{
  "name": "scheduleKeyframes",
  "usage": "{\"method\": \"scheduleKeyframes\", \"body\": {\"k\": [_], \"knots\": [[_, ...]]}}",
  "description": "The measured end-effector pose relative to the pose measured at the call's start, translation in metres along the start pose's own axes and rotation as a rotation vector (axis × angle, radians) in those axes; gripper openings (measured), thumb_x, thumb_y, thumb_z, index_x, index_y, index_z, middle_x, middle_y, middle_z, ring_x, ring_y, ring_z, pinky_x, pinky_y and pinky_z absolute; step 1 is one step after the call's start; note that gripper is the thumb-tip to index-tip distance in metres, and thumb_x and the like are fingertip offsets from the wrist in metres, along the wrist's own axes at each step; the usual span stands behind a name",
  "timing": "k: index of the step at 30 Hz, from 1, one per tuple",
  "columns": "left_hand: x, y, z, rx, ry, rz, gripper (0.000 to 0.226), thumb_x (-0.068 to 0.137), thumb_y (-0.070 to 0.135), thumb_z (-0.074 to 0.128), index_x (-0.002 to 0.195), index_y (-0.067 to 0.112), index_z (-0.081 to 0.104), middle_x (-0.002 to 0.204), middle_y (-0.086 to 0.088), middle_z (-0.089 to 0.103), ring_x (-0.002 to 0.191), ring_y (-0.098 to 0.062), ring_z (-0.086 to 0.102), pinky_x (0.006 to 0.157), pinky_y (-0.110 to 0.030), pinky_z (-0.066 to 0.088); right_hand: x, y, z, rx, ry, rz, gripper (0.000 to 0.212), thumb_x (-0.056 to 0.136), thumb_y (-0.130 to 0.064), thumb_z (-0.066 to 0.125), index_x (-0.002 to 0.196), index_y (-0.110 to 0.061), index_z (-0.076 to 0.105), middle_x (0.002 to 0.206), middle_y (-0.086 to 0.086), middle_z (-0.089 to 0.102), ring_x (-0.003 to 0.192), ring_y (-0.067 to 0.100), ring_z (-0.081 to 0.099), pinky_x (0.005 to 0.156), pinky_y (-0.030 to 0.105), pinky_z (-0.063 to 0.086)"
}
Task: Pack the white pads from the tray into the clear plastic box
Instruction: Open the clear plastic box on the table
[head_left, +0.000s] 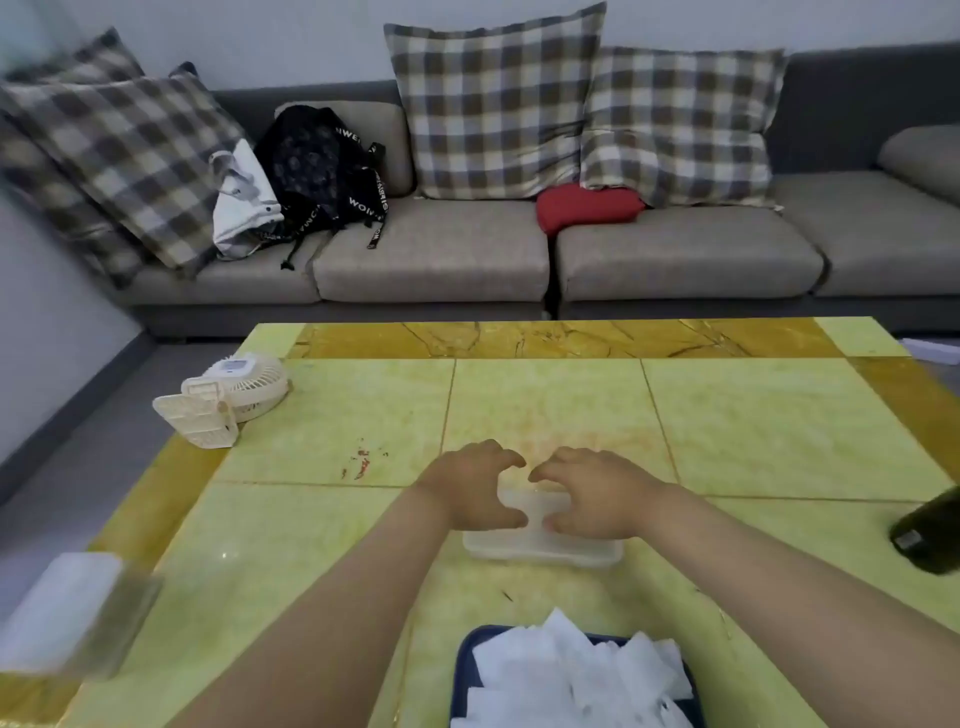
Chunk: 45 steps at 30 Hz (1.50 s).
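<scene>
A clear plastic box (540, 545) with its lid on lies flat on the yellow table, in front of me at the centre. My left hand (475, 488) and my right hand (592, 493) rest on top of it, fingers curled over its far edge and thumbs on its near side. Nearer to me, at the bottom edge of the view, a dark blue tray (462, 670) holds a loose heap of several white pads (576, 670).
A white folding fan (228, 395) sits at the table's left side. A blurred clear box of white material (67, 613) stands at the near left corner. A dark bottle (930, 535) lies at the right edge. Behind the table is a grey sofa (431, 260).
</scene>
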<state>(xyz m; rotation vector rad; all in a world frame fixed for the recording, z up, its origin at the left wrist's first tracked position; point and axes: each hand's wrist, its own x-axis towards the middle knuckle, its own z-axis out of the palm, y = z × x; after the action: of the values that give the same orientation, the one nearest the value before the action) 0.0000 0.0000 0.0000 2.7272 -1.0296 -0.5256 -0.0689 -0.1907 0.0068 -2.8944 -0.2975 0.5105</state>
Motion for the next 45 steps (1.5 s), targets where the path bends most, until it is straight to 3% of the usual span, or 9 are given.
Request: {"method": "scheduleKeyframes", "body": {"k": [7, 11, 17, 20, 23, 28, 35, 40, 45], "knots": [[-0.003, -0.007, 0.031, 0.134, 0.022, -0.034, 0.071, 0.083, 0.063, 0.061, 0.145, 0.033, 0.044, 0.140, 0.004, 0.042, 0.131, -0.018, 0.044, 0.104, -0.037, 0.042, -0.009, 0.001, 0.021, -0.150, 0.121, 0.029, 0.059, 0.086, -0.057, 0.064, 0.137, -0.027, 0.056, 0.132, -0.002, 0.047, 0.117, 0.019, 0.052, 0.093, 0.037, 0.048], [-0.024, 0.001, 0.044, 0.121, 0.182, -0.044, 0.066, 0.091, 0.055, 0.057, 0.149, 0.029, 0.039, 0.144, 0.002, 0.043, 0.134, -0.021, 0.041, 0.108, -0.038, 0.039, -0.034, -0.004, 0.039, -0.181, 0.165, 0.067, 0.055, 0.090, -0.055, 0.060, 0.138, -0.027, 0.056, 0.131, -0.002, 0.050, 0.118, 0.020, 0.052, 0.093, 0.037, 0.049], [-0.056, 0.013, 0.064, 0.110, 0.204, 0.005, 0.050, 0.090, 0.034, 0.067, 0.137, 0.030, 0.055, 0.136, 0.007, 0.050, 0.131, -0.015, 0.042, 0.101, -0.036, 0.046, -0.059, -0.016, 0.069, -0.242, 0.211, 0.094, 0.049, 0.096, -0.014, 0.058, 0.143, -0.022, 0.052, 0.132, 0.002, 0.051, 0.118, 0.024, 0.052, 0.092, 0.038, 0.050], [-0.060, 0.015, 0.067, 0.143, 0.224, 0.015, 0.053, 0.087, 0.017, 0.068, 0.137, 0.029, 0.055, 0.131, 0.005, 0.052, 0.126, -0.018, 0.046, 0.094, -0.035, 0.048, -0.057, -0.020, 0.080, -0.298, 0.275, 0.122, 0.043, 0.092, -0.005, 0.060, 0.133, -0.019, 0.056, 0.122, 0.002, 0.054, 0.105, 0.024, 0.057, 0.080, 0.037, 0.053], [-0.058, 0.017, 0.068, 0.220, 0.261, 0.017, 0.052, 0.086, 0.008, 0.067, 0.132, 0.028, 0.056, 0.125, 0.003, 0.054, 0.116, -0.020, 0.051, 0.082, -0.032, 0.047, -0.053, -0.027, 0.084, -0.359, 0.300, 0.149, 0.033, 0.089, -0.003, 0.062, 0.120, -0.014, 0.057, 0.115, 0.004, 0.054, 0.092, 0.026, 0.060, 0.064, 0.035, 0.043], [-0.055, 0.020, 0.079, 0.296, 0.369, 0.020, 0.050, 0.084, -0.001, 0.060, 0.127, 0.024, 0.057, 0.116, 0.000, 0.056, 0.103, -0.024, 0.055, 0.070, -0.032, 0.042, -0.049, -0.029, 0.084, -0.351, 0.312, 0.169, 0.026, 0.088, -0.004, 0.059, 0.113, -0.013, 0.059, 0.111, 0.005, 0.056, 0.078, 0.026, 0.054, 0.061, 0.035, 0.042], [-0.054, 0.014, 0.085, 0.223, 0.442, 0.027, 0.054, 0.081, -0.001, 0.058, 0.129, 0.024, 0.060, 0.117, 0.002, 0.061, 0.100, -0.024, 0.059, 0.068, -0.030, 0.040, -0.050, -0.020, 0.082, -0.222, 0.369, 0.174, 0.041, 0.085, -0.010, 0.061, 0.124, -0.019, 0.058, 0.121, -0.001, 0.055, 0.100, 0.025, 0.060, 0.078, 0.035, 0.054], [-0.060, 0.010, 0.090, 0.233, 0.430, 0.074, 0.054, 0.089, -0.003, 0.051, 0.138, 0.019, 0.058, 0.129, -0.001, 0.065, 0.113, -0.024, 0.060, 0.091, -0.034, 0.049, -0.049, -0.005, 0.084, 0.064, 0.308, 0.262, 0.086, 0.081, -0.011, 0.071, 0.154, -0.020, 0.027, 0.154, 0.007, 0.027, 0.144, 0.028, 0.024, 0.107, 0.041, 0.044], [-0.061, 0.013, 0.081, 0.275, 0.353, 0.085, 0.046, 0.091, -0.002, 0.049, 0.132, 0.014, 0.061, 0.121, -0.007, 0.067, 0.110, -0.028, 0.060, 0.089, -0.037, 0.051, -0.046, 0.007, 0.079, 0.279, 0.270, 0.377, 0.128, 0.064, -0.023, 0.093, 0.160, -0.017, 0.009, 0.138, 0.008, 0.054, 0.121, 0.030, 0.056, 0.095, 0.036, 0.050]]}}
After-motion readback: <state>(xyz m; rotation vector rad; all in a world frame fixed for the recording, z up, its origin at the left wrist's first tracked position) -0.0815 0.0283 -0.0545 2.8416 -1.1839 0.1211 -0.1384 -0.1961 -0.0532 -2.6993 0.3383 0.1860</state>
